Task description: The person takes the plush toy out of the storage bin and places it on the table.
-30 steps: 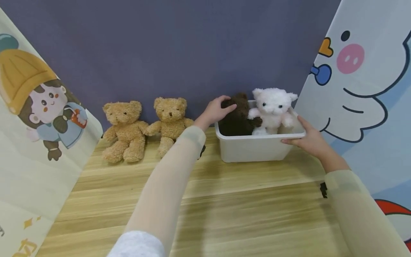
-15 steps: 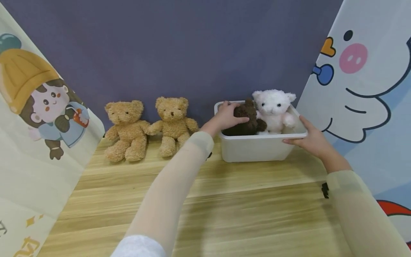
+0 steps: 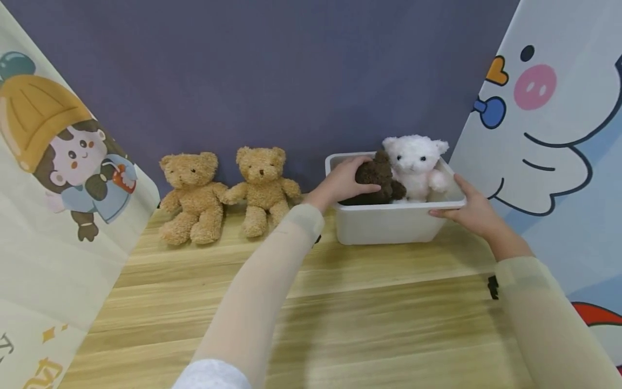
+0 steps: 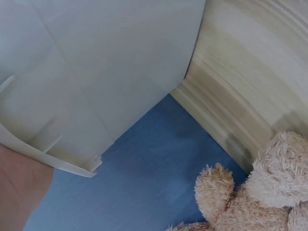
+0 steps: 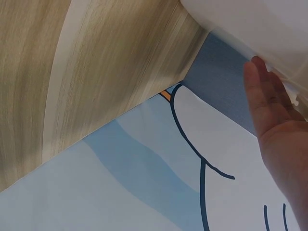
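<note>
In the head view, my left hand (image 3: 342, 183) holds a dark brown teddy bear (image 3: 376, 175) by the head, thumb in front and fingers behind. The bear is low in the left part of a white plastic bin (image 3: 389, 224), its lower body hidden by the front wall. A white fluffy bear (image 3: 413, 156) sits upright beside it, head above the rim. My right hand (image 3: 471, 210) steadies the bin's front right corner, thumb under the front rim. The right wrist view shows that hand's fingers (image 5: 269, 96) straight along the bin's outer side.
Two light brown teddy bears, a left one (image 3: 191, 197) and a right one (image 3: 262, 186), sit against the dark back wall (image 3: 291, 81). The bin stands on a wood-grain table (image 3: 194, 308). Cartoon-printed panels flank it left (image 3: 87, 259) and right (image 3: 554, 162).
My left hand has pushed the brown bear down and slightly right, lower into the bin. Most of this came in the first half second. The right hand stays at the bin's corner.
</note>
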The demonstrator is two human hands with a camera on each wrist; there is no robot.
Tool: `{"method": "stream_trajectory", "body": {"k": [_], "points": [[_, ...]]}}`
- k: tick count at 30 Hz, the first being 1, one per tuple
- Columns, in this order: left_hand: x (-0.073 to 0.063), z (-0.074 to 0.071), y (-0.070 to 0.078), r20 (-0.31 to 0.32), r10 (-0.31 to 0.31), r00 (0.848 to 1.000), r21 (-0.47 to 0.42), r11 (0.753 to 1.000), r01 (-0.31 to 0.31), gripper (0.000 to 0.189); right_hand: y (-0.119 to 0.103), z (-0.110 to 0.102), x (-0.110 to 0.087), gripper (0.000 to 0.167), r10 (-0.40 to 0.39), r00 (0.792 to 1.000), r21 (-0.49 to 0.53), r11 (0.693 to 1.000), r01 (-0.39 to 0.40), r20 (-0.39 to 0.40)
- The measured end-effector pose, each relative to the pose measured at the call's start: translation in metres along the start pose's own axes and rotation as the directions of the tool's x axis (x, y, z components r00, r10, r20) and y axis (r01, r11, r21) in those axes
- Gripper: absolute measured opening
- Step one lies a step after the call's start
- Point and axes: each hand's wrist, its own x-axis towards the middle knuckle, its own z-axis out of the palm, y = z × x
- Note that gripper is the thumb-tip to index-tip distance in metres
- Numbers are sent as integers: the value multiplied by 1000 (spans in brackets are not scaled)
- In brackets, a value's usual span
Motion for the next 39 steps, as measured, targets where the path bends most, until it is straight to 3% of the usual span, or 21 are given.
{"method": "stream_trajectory", "body": {"k": [7, 16, 22, 26, 31, 39], "points": [[-5, -1, 6, 0, 17, 1000, 83, 996, -17, 85, -1, 1, 0, 135, 3, 1000, -21, 1000, -2, 12], [-7, 9, 18, -82, -4, 997, 71, 997, 10, 77, 3, 0, -2, 134, 6, 1000, -22, 1000, -6, 7], [-15, 14, 24, -163, -19, 986, 28, 999, 24, 73, 1, 0, -4, 134, 1, 1000, -33, 999, -1, 3], [-23, 14, 24, -249, -10, 968, -18, 1000, 6, 68, -2, 0, -4, 134, 3, 1000, -33, 999, -3, 10], [-32, 12, 26, -352, 29, 935, -97, 993, -68, 62, -1, -1, -4, 135, 12, 1000, -28, 1000, -12, 19], [-49, 10, 32, -485, 24, 874, -278, 943, -180, 56, 0, -1, -2, 134, 13, 1000, -8, 1000, -12, 8]]}}
